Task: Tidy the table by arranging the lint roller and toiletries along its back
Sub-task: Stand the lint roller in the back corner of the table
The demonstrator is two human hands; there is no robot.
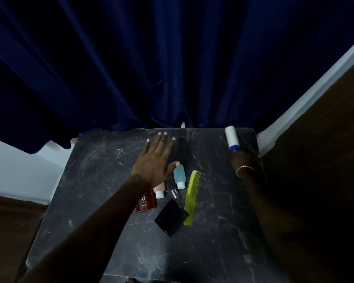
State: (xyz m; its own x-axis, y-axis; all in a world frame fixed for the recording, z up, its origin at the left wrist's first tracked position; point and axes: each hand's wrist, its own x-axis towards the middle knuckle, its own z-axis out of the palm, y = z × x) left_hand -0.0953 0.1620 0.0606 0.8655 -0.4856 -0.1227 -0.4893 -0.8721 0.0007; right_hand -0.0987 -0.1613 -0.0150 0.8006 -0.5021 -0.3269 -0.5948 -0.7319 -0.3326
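The lint roller (231, 137) has reached the back right corner of the dark marbled surface (94, 180), lying with its white roll toward the curtain (172, 68) and its blue end toward the person; the right hand (242, 162) sits just behind that blue end, too shadowed to tell whether its fingers are clamped on the handle or letting go. That seems the only item placed so far; the rest is left to do. The toiletries lie clustered mid-surface: a blue bottle (179, 176) with a white cap, a pink bottle (159, 189) partly under the left wrist, a dark red bottle (146, 201), a small silver cap or tube (174, 194), a black square case (171, 217) and a yellow-green comb (191, 197) lying lengthwise beside them. The left hand (153, 160) hovers flat over the back middle, fingers (164, 139) spread apart and holding nothing, its thumb just beside the blue bottle.
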